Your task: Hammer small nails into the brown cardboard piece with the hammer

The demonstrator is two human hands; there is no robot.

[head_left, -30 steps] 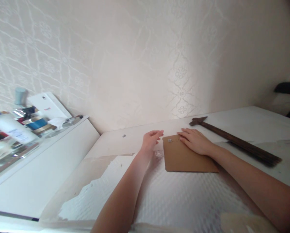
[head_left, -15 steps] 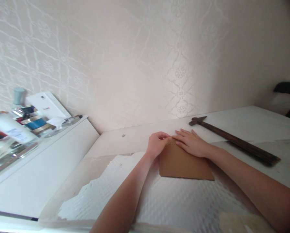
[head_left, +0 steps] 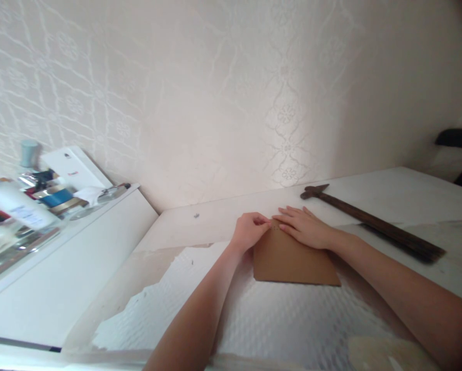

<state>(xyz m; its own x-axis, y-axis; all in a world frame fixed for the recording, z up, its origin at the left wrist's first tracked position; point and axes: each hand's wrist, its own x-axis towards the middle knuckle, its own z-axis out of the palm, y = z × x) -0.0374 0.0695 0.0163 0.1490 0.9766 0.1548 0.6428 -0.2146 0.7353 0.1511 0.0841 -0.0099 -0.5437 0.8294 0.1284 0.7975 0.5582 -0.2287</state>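
Note:
A brown piece of cardboard [head_left: 295, 263] lies on the white table, with a few small dark dots near its far edge. At its far left corner, my left hand [head_left: 251, 229] has thumb and fingertips pinched together. Whatever is between those fingertips is too small or hidden to make out. My right hand [head_left: 304, 226] rests flat across the cardboard's far right part, fingers stretched out and palm down. To the right of that hand lies a hammer [head_left: 370, 219] with a dark head and a long dark handle, its head toward the wall.
Small metal bits [head_left: 196, 215] lie on the table by the wall. A textured white sheet [head_left: 293, 319] covers the near tabletop. On the left, a white cabinet [head_left: 72, 268] holds bottles, tape and a white box [head_left: 78, 167]. A black chair part [head_left: 459, 138] shows at right.
My left fingertips have shifted very slightly at the cardboard's far corner. The right hand, the cardboard and the hammer stay in place.

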